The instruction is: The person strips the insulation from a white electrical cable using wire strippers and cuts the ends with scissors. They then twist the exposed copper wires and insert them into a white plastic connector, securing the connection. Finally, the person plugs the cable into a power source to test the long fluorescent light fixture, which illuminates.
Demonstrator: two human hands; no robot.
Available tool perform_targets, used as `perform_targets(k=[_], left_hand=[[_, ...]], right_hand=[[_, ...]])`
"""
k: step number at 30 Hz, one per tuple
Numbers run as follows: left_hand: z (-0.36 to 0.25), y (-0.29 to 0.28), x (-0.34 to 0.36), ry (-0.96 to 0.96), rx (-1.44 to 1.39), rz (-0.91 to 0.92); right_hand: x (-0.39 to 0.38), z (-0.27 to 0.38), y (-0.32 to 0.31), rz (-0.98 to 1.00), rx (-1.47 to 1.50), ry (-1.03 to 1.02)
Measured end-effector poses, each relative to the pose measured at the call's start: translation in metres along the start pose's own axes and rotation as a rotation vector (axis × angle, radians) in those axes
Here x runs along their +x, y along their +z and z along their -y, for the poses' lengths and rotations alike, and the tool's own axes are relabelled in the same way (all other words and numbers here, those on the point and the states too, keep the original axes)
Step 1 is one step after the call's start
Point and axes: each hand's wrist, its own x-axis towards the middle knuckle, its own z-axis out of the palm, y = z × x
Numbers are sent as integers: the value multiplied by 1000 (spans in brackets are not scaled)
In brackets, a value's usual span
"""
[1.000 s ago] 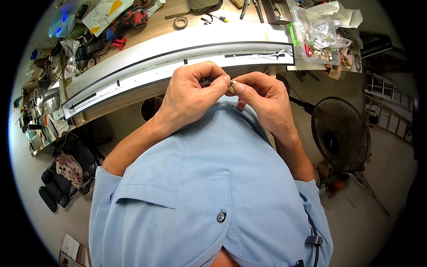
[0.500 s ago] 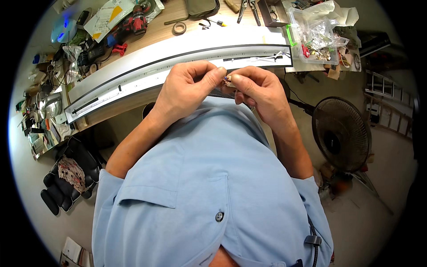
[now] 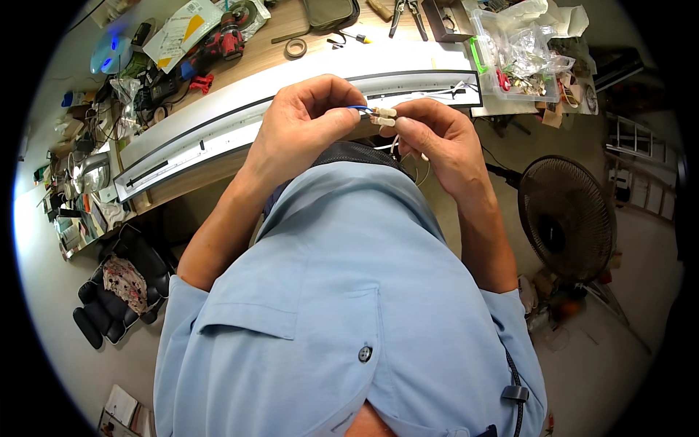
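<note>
Between my hands is a small pale wire connector (image 3: 384,116), apparently in two blocks side by side. A blue wire (image 3: 358,108) runs from its left side to my left hand (image 3: 306,120), where thumb and forefinger pinch it. My right hand (image 3: 443,142) is closed at the connector's right end, thumb against forefinger. Thin white wires (image 3: 395,148) hang below the right fingers. Just beyond both hands lies a long white light fixture (image 3: 211,149) with a black rim, partly covered by my left hand.
On the wooden bench are a red cordless tool (image 3: 231,40), a tape roll (image 3: 295,48), pliers (image 3: 409,16) and an olive pouch (image 3: 328,12). A clear bin (image 3: 520,69) of bags and small parts stands at right. A fan (image 3: 566,218) is beside my right arm, a black chair (image 3: 124,284) lower left.
My hands have drawn slightly apart, the left one moving up and left. The connector and blue wire, mostly covered by fingers before, now show between them, and white wires hang below.
</note>
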Motion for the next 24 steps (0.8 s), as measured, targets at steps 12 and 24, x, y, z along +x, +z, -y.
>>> perform_targets(k=[12, 24], left_hand=[[2, 18, -7, 243, 90, -159], [-3, 37, -34, -200, -578, -80]], right_hand=[[-2, 9, 6, 16, 132, -34], [-1, 4, 10, -27, 95, -40]])
